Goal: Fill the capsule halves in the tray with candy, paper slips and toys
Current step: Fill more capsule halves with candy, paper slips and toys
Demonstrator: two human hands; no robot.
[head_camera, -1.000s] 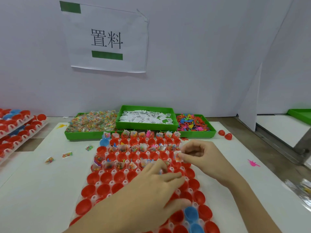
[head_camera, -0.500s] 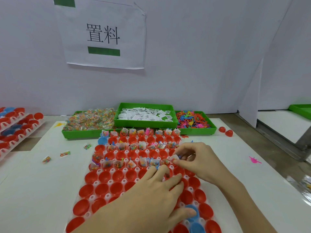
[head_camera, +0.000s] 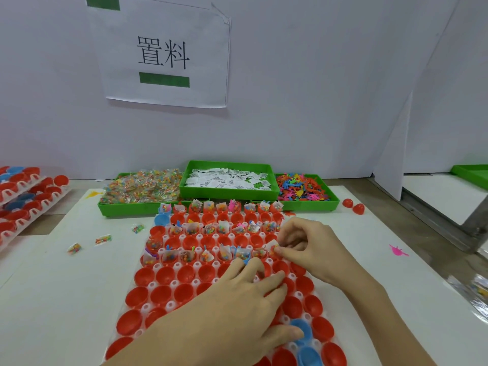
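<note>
A white tray (head_camera: pixel 169 305) of red capsule halves, with a few blue ones, lies in front of me. Its far rows hold candy bags, paper slips and toys; the near rows are bare. My right hand (head_camera: pixel 311 249) pinches a white paper slip (head_camera: pixel 272 245) over a capsule at the right end of the filled row. My left hand (head_camera: pixel 237 310) lies flat on the tray with straight fingers, fingertips by a blue toy. Behind the tray stand three green bins: candy (head_camera: pixel 142 188), paper slips (head_camera: pixel 229 179), toys (head_camera: pixel 303 190).
Loose candy bags (head_camera: pixel 103 239) lie on the white mat left of the tray. A pink toy (head_camera: pixel 397 250) lies to the right, and two red capsule halves (head_camera: pixel 353 206) sit beside the toy bin. Stacked capsule trays (head_camera: pixel 23 199) stand at far left. A white wall with a paper sign rises behind.
My right hand has moved nearer along the tray's right side, down to the third filled row, still pinching the slip. My left hand stays flat on the tray.
</note>
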